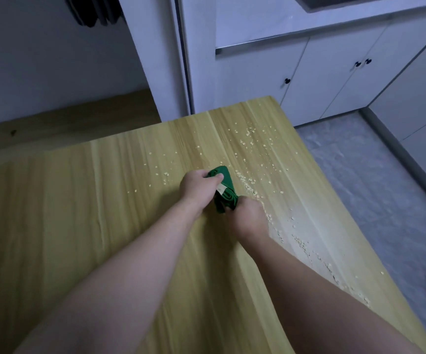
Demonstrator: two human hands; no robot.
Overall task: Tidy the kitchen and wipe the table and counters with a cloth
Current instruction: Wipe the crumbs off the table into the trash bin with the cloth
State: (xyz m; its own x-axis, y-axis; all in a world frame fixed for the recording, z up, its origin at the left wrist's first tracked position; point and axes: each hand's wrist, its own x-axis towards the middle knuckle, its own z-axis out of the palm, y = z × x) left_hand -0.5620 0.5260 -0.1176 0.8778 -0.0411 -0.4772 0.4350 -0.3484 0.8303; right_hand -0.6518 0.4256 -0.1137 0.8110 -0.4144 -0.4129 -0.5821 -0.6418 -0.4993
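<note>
One broad wooden table (79, 213) fills the near view, white cabinets (321, 80) standing beyond its far right corner. Left hand (197, 187) and right hand (247, 217) meet near the table's middle, both with fingers curled round a bunched green cloth (226, 178) on the top. Pale crumbs (249, 183) lie scattered just right of the cloth

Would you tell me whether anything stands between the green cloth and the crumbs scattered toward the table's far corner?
Nothing visible does: only bare yellow-green wooden table lies between the folded green cloth and the pale scattered crumbs.
</note>
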